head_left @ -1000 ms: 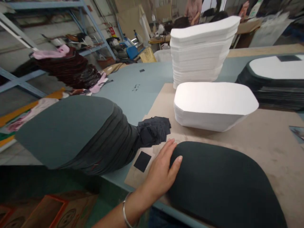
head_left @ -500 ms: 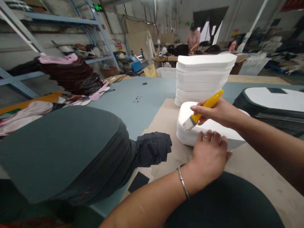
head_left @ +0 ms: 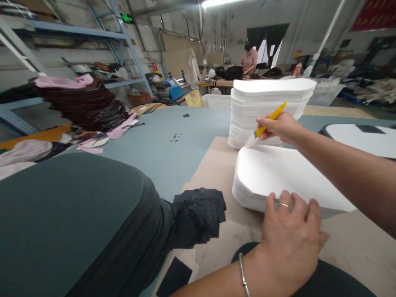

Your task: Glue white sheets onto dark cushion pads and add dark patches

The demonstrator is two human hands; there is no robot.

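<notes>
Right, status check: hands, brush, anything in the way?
Right hand gripping yellow brush, bristles at far-left corner of low white stack. Left hand at its near edge. Tall white stack close behind.

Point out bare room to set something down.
Widest: the blue-green tabletop between the dark green stack and tall white stack, bar small dark bits. Narrower: the brown sheet between the black squares and low white stack. Crowded: around left hand, right hand and yellow brush.

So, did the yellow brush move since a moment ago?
Yes, the yellow brush moved forward, to the far edge of the low white stack, nearer the tall white stack.
</notes>
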